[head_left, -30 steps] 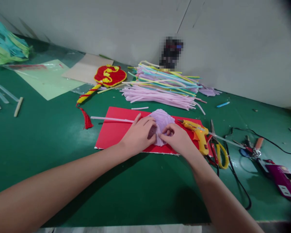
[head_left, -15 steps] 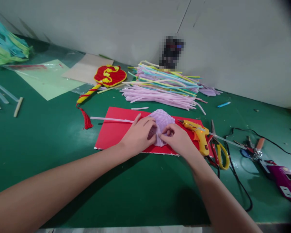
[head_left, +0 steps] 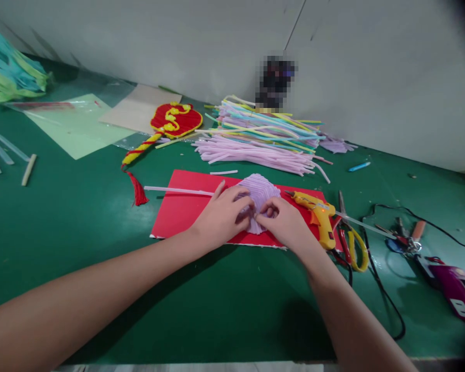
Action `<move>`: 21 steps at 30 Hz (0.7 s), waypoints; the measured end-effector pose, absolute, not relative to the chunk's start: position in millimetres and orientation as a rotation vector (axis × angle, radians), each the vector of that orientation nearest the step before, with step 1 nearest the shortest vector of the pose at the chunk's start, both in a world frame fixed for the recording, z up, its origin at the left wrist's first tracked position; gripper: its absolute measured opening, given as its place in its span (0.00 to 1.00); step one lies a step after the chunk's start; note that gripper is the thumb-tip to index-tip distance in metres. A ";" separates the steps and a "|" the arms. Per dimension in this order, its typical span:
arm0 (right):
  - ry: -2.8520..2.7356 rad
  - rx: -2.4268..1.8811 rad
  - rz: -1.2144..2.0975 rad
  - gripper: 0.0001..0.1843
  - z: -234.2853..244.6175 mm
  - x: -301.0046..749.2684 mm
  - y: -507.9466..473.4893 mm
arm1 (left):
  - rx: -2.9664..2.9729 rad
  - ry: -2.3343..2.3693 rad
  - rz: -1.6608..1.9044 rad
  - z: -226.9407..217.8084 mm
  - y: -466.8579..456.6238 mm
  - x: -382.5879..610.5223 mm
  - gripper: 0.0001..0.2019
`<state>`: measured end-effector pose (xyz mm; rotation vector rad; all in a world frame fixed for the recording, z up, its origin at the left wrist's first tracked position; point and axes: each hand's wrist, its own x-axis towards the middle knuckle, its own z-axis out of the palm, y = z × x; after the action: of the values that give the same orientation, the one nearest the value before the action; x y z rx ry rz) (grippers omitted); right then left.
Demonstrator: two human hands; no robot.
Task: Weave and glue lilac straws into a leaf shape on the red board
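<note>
A lilac fan-shaped panel of pipe cleaners [head_left: 258, 188], laid in ridged rows, lies on the red board [head_left: 184, 206]. My left hand [head_left: 225, 209] rests over its left side, fingers curled and thumb pressed at the panel's lower part. My right hand [head_left: 282, 219] pinches the panel near its lower right edge, thumb against forefinger. A lilac pipe cleaner [head_left: 174, 190] sticks out leftward from beneath my left hand. Just right of my right hand lies a yellow glue gun [head_left: 321, 214], its orange light lit and a glue stick in its back.
Scissors [head_left: 356, 248] and a black cord lie beside the glue gun; keys [head_left: 406, 243] are farther right. Behind the board are bundled pipe cleaners [head_left: 256, 155] and a red-and-yellow fan [head_left: 182, 121] with a tassel. Glue sticks [head_left: 0, 150] lie far left.
The fingers of my left hand have shifted slightly to the right over the panel. My right hand keeps its pinch in the same place.
</note>
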<state>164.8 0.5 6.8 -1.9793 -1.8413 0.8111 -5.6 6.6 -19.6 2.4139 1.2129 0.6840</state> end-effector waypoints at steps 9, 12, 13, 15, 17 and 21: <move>-1.847 -1.964 0.827 0.08 6.3 165.7 1.5 | 2.420 1.214 0.691 -19.8 6.7 -5.4 0.11; -1.848 -1.957 0.823 0.08 6.3 165.4 1.4 | 2.421 1.215 0.695 -19.6 6.7 -5.1 0.11; -1.847 -1.961 0.821 0.08 6.5 165.1 1.4 | 2.419 1.215 0.696 -19.7 6.7 -5.1 0.11; -1.846 -1.969 0.824 0.08 6.9 164.6 1.4 | 2.418 1.213 0.699 -20.1 6.9 -5.2 0.11; -1.843 -1.974 0.832 0.08 7.2 164.4 1.5 | 2.418 1.213 0.701 -20.5 7.0 -5.3 0.11; -1.848 -1.965 0.833 0.08 6.0 166.0 2.2 | 2.412 1.215 0.704 -20.8 6.9 -5.2 0.11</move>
<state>166.0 2.2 6.0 -1.9649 -1.8479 0.8335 -5.2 6.9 -20.8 2.4118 1.2149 0.7039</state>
